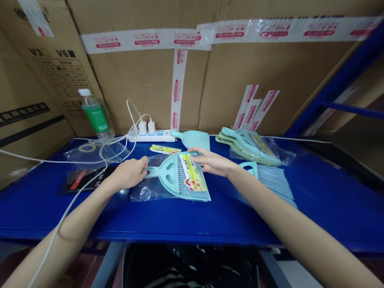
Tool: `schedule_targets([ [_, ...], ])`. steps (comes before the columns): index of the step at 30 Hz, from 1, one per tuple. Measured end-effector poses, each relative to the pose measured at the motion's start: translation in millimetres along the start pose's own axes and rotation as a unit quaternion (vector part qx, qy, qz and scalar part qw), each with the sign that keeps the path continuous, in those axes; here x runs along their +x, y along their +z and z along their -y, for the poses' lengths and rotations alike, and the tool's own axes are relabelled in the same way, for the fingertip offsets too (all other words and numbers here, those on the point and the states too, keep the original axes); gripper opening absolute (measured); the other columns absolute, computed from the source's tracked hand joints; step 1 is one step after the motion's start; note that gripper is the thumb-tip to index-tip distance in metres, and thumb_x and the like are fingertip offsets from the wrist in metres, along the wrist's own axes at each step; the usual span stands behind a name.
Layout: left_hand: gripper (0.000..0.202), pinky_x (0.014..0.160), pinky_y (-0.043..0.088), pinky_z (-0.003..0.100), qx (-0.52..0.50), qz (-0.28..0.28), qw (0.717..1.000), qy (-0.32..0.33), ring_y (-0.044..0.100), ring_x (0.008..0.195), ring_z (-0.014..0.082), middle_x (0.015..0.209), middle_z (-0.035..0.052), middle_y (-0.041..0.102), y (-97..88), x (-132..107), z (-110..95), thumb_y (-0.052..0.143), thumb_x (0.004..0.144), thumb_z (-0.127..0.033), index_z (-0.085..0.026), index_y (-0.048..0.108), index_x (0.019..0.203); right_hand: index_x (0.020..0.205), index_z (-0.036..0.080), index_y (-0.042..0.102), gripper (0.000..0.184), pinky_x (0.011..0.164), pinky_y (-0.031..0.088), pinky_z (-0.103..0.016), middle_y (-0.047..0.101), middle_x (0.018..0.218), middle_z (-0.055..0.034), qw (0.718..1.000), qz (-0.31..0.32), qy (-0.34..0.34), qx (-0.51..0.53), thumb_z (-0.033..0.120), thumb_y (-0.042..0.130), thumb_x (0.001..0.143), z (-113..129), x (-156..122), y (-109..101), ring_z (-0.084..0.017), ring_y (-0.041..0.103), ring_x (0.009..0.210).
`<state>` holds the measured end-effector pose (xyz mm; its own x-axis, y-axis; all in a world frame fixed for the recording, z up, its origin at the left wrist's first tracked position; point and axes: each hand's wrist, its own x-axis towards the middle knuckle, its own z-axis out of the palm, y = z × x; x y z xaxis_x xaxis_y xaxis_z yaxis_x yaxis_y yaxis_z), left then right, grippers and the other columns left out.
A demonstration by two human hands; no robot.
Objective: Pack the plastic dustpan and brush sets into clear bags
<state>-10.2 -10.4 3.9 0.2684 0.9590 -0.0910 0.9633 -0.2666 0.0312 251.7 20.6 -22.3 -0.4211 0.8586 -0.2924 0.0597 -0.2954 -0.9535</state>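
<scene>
A mint-green hand brush [177, 176] with a colourful label card [193, 176] lies in the middle of the blue shelf [186, 220], partly inside a clear plastic bag [147, 190]. My left hand [130, 173] is closed round the brush's handle at the bag's mouth. My right hand [211, 161] rests with its fingers spread flat on the brush's far edge and the card. A loose label card [165, 149] lies just behind the brush.
A green dustpan [193, 139] sits behind; a bagged stack of dustpans [252, 146] and another brush [271, 180] lie at right. A power strip [151, 136] with white cables, a bottle [94, 114], and a dark phone-like device [87, 180] are at left. Cardboard boxes [150, 80] form the back wall.
</scene>
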Motion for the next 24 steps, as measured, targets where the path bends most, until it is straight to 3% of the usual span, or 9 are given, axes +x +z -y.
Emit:
schedule_targets([
  [5,0.009,0.058,0.029,0.028,0.044,0.026,0.999,-0.006,0.055,0.064,0.0207,0.062,0.0000,0.053,-3.6,-2,-4,0.036,0.081,-0.014,-0.022,0.039,0.078,0.106,0.021,0.056,0.046,0.098,0.046,-0.039,0.056,0.124,-0.0078,0.999,0.020,-0.035,-0.026,0.021,0.076,0.065,-14,-15,5,-0.022,0.056,0.111],
  [9,0.010,0.062,0.034,0.029,0.074,0.063,0.995,-0.024,0.059,0.071,0.0222,0.068,0.0022,0.059,-6.0,-3,-10,0.036,0.082,-0.014,-0.021,0.043,0.085,0.109,0.019,0.056,0.061,0.094,0.049,-0.041,0.062,0.113,-0.0081,0.997,-0.007,-0.058,-0.051,0.018,0.082,0.053,-25,-21,9,-0.023,0.060,0.104],
  [19,0.013,0.067,0.040,0.031,0.093,0.070,0.993,-0.026,0.062,0.079,0.0236,0.076,0.0041,0.063,-5.3,-4,-9,0.037,0.084,-0.015,-0.020,0.046,0.090,0.105,0.019,0.053,0.058,0.087,0.053,-0.044,0.065,0.105,-0.0078,0.992,-0.043,-0.079,-0.084,0.022,0.080,0.053,-33,-23,18,-0.027,0.061,0.101],
  [24,0.012,0.067,0.040,0.031,0.092,0.071,0.993,-0.027,0.062,0.079,0.0238,0.076,0.0043,0.063,-5.9,-4,-10,0.038,0.083,-0.015,-0.020,0.047,0.091,0.106,0.023,0.047,0.058,0.087,0.052,-0.041,0.057,0.117,-0.0081,0.993,-0.065,-0.086,-0.043,0.031,0.079,0.058,-32,-23,18,-0.024,0.061,0.102],
])
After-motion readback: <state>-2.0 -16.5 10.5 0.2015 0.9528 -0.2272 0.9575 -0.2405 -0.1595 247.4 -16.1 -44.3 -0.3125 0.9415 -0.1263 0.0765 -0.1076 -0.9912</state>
